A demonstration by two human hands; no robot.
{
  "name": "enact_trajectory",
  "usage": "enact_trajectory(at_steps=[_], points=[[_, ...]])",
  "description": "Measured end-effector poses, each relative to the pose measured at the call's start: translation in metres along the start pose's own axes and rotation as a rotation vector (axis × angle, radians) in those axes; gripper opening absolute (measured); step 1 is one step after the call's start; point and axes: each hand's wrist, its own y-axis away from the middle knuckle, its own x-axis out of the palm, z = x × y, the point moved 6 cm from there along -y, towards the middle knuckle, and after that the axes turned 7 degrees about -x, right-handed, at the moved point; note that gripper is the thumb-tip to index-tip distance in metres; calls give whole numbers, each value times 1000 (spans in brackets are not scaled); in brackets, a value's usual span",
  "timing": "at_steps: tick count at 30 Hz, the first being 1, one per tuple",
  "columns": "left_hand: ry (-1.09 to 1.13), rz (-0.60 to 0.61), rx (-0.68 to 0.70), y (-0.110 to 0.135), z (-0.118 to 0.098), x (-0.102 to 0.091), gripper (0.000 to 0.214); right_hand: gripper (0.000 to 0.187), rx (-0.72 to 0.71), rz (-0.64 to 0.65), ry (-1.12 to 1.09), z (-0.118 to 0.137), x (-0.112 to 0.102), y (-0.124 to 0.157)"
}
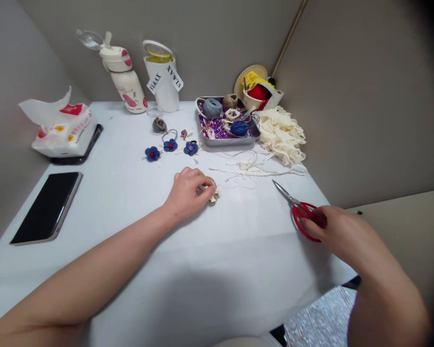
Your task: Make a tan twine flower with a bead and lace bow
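My left hand rests on the white table, its fingers closed on a small cream knotted cord piece at mid-table. Out at the table's right edge, my right hand has its fingers curled on the red handles of a pair of scissors, whose closed blades point up-left. Loose cream cords lie just beyond the left hand. Three small blue crocheted flowers sit further back.
A metal tray holds yarn balls and purple beads. A heap of cream cord, a bowl of red and yellow yarn, two bottles, a tissue pack and a dark phone stand around.
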Motion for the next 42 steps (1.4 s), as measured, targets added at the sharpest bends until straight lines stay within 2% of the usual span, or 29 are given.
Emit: enact_trajectory(at_steps=[5, 8, 13, 18, 23, 27, 29, 33, 42], points=[[9, 49, -19, 0, -3, 8, 13, 22, -32, -44, -165, 24, -7, 12], [92, 48, -46, -1, 0, 8, 10, 34, -126, -7, -298, 52, -8, 9], [182, 68, -62, -1, 5, 6, 15, 30, -247, 59, -448, 93, -9, 5], [249, 69, -113, -1, 11, 6, 14, 16, -278, 36, -288, 107, -8, 12], [382, 75, -194, -2, 17, 7, 13, 26, -327, 47, -232, 114, -5, 16], [446, 96, -200, -2, 17, 9, 13, 41, -404, -34, -91, 126, -9, 13], [462, 112, -202, -2, 17, 11, 13, 42, -417, -62, -26, 132, -11, 11], [431, 91, -153, -2, 13, 8, 12, 30, -363, -69, 61, 141, -15, 8], [416, 37, -74, -5, 9, 1, 11, 21, -343, -24, 116, 157, -16, -2]])
